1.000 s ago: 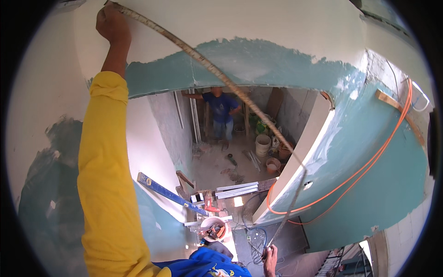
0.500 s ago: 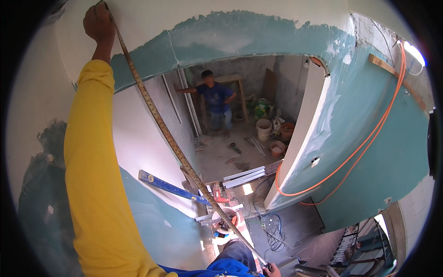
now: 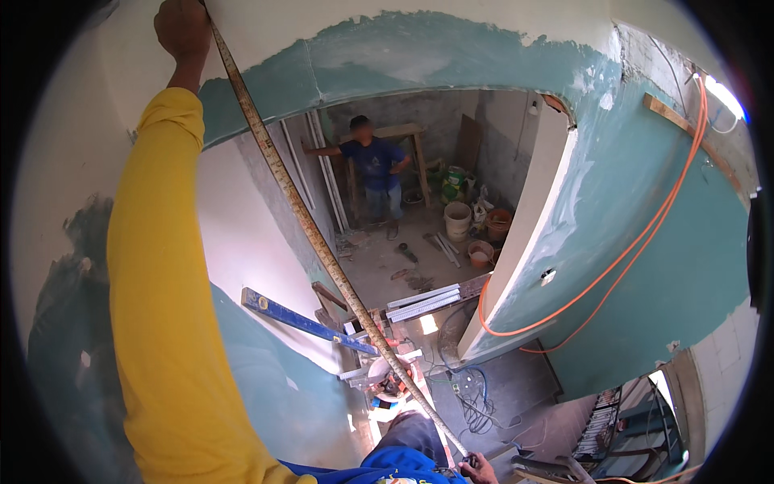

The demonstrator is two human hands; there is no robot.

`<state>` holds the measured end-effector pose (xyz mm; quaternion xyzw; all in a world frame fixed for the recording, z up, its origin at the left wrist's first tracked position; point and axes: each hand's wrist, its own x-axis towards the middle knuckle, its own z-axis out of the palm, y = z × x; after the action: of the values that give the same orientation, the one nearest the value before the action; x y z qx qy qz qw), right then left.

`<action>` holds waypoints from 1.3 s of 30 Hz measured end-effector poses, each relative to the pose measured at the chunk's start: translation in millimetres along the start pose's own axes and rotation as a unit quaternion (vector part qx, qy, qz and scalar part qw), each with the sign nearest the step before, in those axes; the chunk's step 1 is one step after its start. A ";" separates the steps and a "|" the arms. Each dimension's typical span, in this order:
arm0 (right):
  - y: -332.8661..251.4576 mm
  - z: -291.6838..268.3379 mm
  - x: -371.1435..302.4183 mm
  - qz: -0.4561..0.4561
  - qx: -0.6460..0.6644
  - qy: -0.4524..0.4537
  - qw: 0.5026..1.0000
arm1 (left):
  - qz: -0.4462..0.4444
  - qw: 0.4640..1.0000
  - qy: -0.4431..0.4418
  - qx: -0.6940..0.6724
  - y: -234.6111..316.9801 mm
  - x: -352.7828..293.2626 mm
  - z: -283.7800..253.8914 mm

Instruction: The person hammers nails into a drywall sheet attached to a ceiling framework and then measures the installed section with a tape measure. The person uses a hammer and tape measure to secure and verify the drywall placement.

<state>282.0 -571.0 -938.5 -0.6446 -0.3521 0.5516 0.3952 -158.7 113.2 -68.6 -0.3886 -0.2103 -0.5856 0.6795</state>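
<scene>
High at the upper left, my left hand [image 3: 183,31] is closed against the pale upper wall, pinching one end of a tape measure [image 3: 294,202]. The worn, yellowish blade runs taut and slanting down across the view, in front of the doorway opening. At the bottom edge my right hand [image 3: 482,469] closes around the blade's lower end, by a dark part that is mostly hidden. My left arm, in a yellow sleeve [image 3: 161,282], is stretched upward.
Below, a blue spirit level [image 3: 302,321] rests aslant beside a bucket [image 3: 389,379] of tools. A person [image 3: 374,165] stands in the room beyond, near buckets [image 3: 457,221]. Orange cable [image 3: 637,250] hangs on the right green wall; cords [image 3: 480,411] lie coiled on the floor.
The view has shifted slightly. My left hand appears a little farther right and higher, and more of my right hand shows. The tape stays stretched between both hands.
</scene>
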 end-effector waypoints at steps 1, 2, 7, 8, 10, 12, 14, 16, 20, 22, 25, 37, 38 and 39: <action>-1.7 0.2 1.1 0.019 0.010 -0.017 1.000 | 0.008 1.000 -0.006 0.016 -5.4 -2.1 1.3; -3.2 -0.3 -0.4 0.018 0.015 -0.021 1.000 | 0.011 1.000 -0.016 0.017 -9.7 -4.7 2.8; -8.2 3.3 -1.4 0.019 -0.006 -0.047 0.999 | -0.025 0.999 -0.036 -0.005 -9.9 -9.3 6.3; -6.6 2.7 -1.8 0.045 -0.013 -0.039 0.998 | -0.024 0.999 -0.035 0.000 -8.9 -9.7 6.4; -28.6 3.5 -4.5 0.099 -0.027 -0.030 0.994 | -0.016 0.999 -0.035 0.010 -4.1 -9.4 3.0; -47.2 0.3 -1.6 0.178 -0.015 -0.045 0.983 | 0.005 0.999 -0.034 0.018 2.2 -6.5 -1.0; -52.6 0.6 1.5 0.082 -0.122 -0.032 0.989 | 0.022 0.999 -0.027 0.018 -0.1 -3.1 -4.7; -17.5 -5.7 -1.5 -0.195 -0.330 0.010 0.923 | 0.033 0.999 -0.020 0.012 -15.0 -0.4 -8.7; 85.7 -11.9 15.2 -0.109 -0.343 -0.019 0.933 | 0.044 0.999 0.000 0.014 15.7 -6.1 12.4; 70.6 -11.0 16.2 -0.084 -0.361 -0.038 0.928 | 0.040 0.999 -0.013 0.006 19.2 -1.9 2.3; -15.5 -14.4 21.9 0.056 -0.216 -0.115 0.968 | 0.049 0.996 -0.040 0.056 -5.5 2.5 -11.7; -57.4 -9.9 2.4 0.129 -0.078 -0.099 0.984 | 0.039 0.998 -0.035 0.027 4.4 0.6 -3.4; -55.3 -7.9 2.3 0.133 -0.059 -0.097 0.985 | 0.028 0.998 -0.043 0.024 7.4 0.9 -2.9; -54.3 -7.3 1.8 0.138 -0.042 -0.096 0.985 | 0.018 0.998 -0.052 0.023 7.4 0.3 -2.2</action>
<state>288.5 -546.4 -889.9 -0.6471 -0.3189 0.6451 0.2519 -151.9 111.4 -71.8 -0.4067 -0.2518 -0.5476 0.6865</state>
